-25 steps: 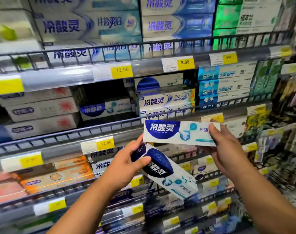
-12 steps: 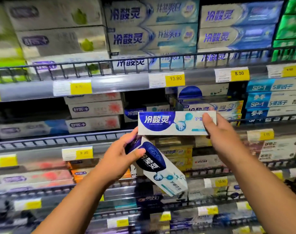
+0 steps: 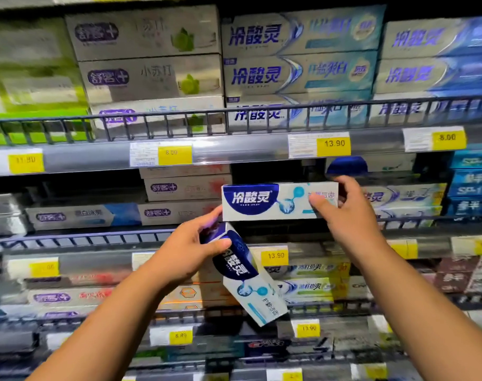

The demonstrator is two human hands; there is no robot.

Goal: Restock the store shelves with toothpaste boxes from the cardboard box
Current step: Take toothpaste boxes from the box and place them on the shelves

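Store shelves (image 3: pixel 234 151), toothpaste stacked, price tags (image 3: pixel 334 143) on front edges. Right hand (image 3: pixel 349 213) grips level toothpaste box (image 3: pixel 264 200) by end at middle shelf's front rail (image 3: pixel 97 239), likely for sliding into gap (image 3: pixel 275 171). Left hand (image 3: pixel 185 251) grips spare box (image 3: pixel 248 281), tilted down, waiting.

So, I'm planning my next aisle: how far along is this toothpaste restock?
Done: the top shelf's stacks look full. In hand: the right hand holds a level box at the middle shelf's gap; the left hand grips a second, tilted box. Left: neither box is shelved yet, and the cardboard box is out of view, so remaining stock is unknown.
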